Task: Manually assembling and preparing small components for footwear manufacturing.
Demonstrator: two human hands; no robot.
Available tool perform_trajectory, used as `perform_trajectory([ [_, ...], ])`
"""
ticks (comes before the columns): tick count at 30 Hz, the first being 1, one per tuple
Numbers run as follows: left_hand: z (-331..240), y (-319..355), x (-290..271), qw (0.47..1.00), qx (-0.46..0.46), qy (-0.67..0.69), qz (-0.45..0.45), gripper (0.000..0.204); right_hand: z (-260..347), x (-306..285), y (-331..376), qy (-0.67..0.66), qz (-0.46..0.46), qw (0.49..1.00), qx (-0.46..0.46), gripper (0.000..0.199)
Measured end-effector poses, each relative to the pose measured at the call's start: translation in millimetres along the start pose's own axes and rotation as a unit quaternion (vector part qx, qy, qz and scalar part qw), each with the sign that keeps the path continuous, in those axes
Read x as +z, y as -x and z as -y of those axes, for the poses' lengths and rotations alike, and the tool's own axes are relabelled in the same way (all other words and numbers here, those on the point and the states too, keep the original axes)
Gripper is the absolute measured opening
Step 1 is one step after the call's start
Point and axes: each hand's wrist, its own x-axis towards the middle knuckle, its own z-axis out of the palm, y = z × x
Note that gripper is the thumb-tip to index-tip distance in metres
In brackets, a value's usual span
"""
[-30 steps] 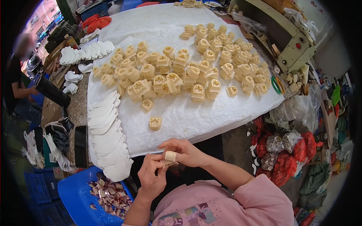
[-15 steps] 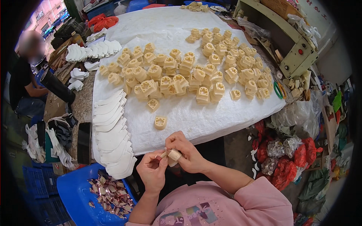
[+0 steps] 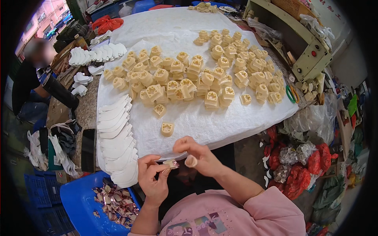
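In front of my body, beyond the near edge of the white-covered table (image 3: 232,135), my left hand (image 3: 154,181) pinches a small cream piece with shiny pink foil (image 3: 172,164) between thumb and fingertips. Apart from it by a short gap, my right hand (image 3: 204,158) grips a small rounded cream piece (image 3: 191,161); its index finger is raised. Past my hands, a single D-shaped cream heel-like block (image 3: 167,129) lies on the cloth, with another block (image 3: 159,110) behind it. Farther back spreads a large group of stacked cream blocks (image 3: 181,88).
White curved sheets (image 3: 118,137) overlap along the table's left edge. Below them stands a blue bin (image 3: 78,200) with pink foil scraps (image 3: 114,204). A machine (image 3: 311,59) is at the far right, red bags (image 3: 297,181) below. A person (image 3: 29,86) sits at the far left.
My hands were together around the pieces and have drawn apart. The left now holds the foil piece separately, while the right keeps the rounded cream piece. The seated person has shifted slightly.
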Motion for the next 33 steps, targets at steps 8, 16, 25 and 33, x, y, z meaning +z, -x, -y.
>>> perform_trajectory([
  [8, 4, 1, -5, 0.987, 0.15, -0.021, 0.051, 0.021, 18, -8, -15, 0.075, 0.119, 0.988, 0.062, 0.045],
  [16, 5, 4, 3, 0.923, -0.205, 0.268, 0.187, 0.058, 31, 9, -9, 0.196, 0.121, 0.972, -0.053, 0.043],
  [25, 13, 16, 13, 0.932, -0.169, 0.303, 0.101, 0.051, 4, 8, -5, 0.108, 0.054, 0.992, 0.022, 0.027],
  [33, -14, 15, 24, 0.968, -0.063, 0.221, 0.096, 0.056, 8, 12, -11, -0.09, 0.157, 0.974, 0.137, 0.011],
])
